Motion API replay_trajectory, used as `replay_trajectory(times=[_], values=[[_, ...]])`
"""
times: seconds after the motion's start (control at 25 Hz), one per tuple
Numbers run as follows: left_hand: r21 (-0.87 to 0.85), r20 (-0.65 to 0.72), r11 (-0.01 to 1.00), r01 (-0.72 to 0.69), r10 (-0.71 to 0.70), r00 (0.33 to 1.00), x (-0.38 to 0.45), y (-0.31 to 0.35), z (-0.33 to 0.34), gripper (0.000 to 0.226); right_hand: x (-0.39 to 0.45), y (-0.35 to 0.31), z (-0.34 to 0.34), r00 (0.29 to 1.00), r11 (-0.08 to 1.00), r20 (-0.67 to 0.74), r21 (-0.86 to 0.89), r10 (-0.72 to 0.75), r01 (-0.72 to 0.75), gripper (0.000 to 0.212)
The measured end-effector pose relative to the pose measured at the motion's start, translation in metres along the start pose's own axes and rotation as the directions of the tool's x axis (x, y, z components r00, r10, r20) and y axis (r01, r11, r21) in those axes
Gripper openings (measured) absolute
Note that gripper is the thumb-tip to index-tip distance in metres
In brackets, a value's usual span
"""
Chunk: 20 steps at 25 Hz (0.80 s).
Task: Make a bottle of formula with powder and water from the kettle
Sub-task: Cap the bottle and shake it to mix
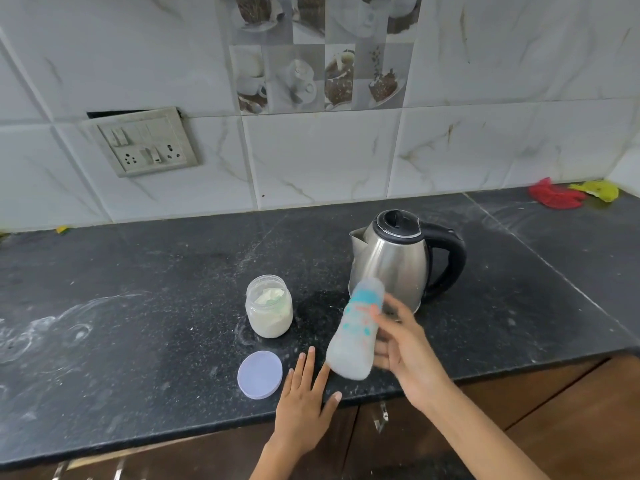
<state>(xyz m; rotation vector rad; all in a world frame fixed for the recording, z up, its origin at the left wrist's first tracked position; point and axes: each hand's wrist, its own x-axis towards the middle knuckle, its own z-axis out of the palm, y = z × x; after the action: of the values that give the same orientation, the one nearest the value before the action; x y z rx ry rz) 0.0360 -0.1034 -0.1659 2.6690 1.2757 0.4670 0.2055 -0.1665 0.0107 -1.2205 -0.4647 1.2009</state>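
Observation:
My right hand point(405, 355) grips a baby bottle point(356, 337) with blue print and a cap on top. The bottle is tilted, top away from me, blurred by motion and cloudy white inside. It hangs above the black counter point(138, 323), just in front of the steel kettle point(394, 258) with a black lid and handle. An open clear jar of pale powder point(269, 308) stands to the bottle's left. Its round lilac lid point(259, 374) lies flat nearer to me. My left hand point(304, 396) rests flat on the counter edge, fingers spread, holding nothing.
A wall socket plate point(145, 142) sits on the tiled wall at the left. Red and yellow cloths point(571, 194) lie in the far right corner. White powder smears mark the counter at the left. Wooden cabinet doors point(519, 427) run below the counter edge.

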Motion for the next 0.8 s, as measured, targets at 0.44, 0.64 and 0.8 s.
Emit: replay_trajectory(times=[0.44,0.64,0.8], values=[[-0.032,0.026,0.999,-0.004,0.005,1.000,-0.001,0.001,-0.009,0.062,-0.015,0.008,0.009,0.985,0.992,0.110,-0.027,0.129,-0.127,0.051],[-0.071,0.002,0.997,0.003,-0.003,1.000,0.000,0.007,-0.014,0.061,-0.015,0.004,0.007,0.961,0.949,0.071,0.155,0.266,-0.274,0.045],[-0.038,0.058,0.999,0.014,-0.011,0.998,0.000,0.003,-0.009,0.058,-0.018,0.007,0.007,0.914,0.897,0.086,0.172,0.397,-0.406,0.030]])
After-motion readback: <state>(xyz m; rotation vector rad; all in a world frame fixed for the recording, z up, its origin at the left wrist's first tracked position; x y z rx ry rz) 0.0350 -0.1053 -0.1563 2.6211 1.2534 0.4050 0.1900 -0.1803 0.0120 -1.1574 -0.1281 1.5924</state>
